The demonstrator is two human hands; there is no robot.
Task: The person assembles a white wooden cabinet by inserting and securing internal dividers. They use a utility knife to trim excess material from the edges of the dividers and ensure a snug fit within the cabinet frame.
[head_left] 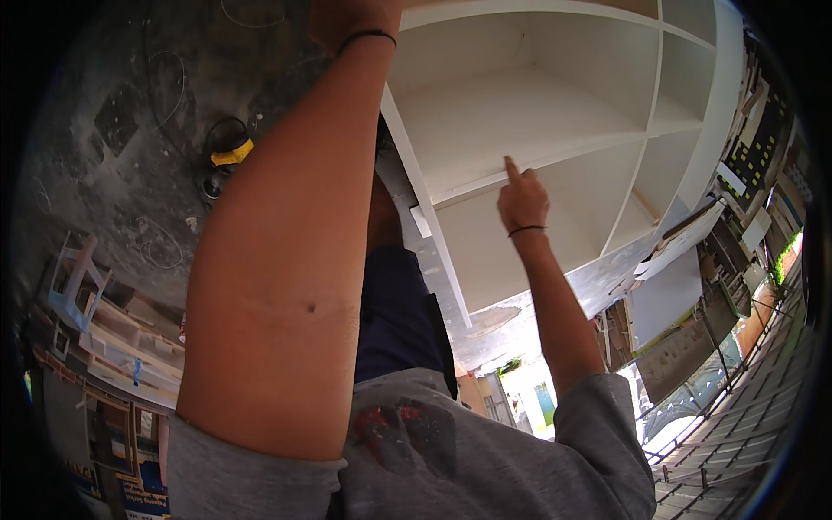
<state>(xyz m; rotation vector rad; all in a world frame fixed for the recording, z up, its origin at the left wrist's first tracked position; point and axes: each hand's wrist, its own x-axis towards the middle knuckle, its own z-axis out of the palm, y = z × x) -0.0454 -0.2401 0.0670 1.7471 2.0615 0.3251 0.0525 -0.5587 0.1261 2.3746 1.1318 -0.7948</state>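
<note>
A white shelf unit with several compartments fills the upper right. My right hand is at the front edge of one of its boards. Its index finger is stretched out and appears to touch that edge, while the other fingers curl inward. I see no object in this hand. My left arm reaches up across the picture, and my left hand is at the top beside the unit's corner. The picture's edge cuts off its fingers, so its grip is hidden. Each wrist wears a thin dark band.
On the dark, stained floor to the left lie a yellow and black object and a thin cable. A pale blue plastic stool stands near wooden frames at lower left. Boards and panels lean at the right, beside a metal grille.
</note>
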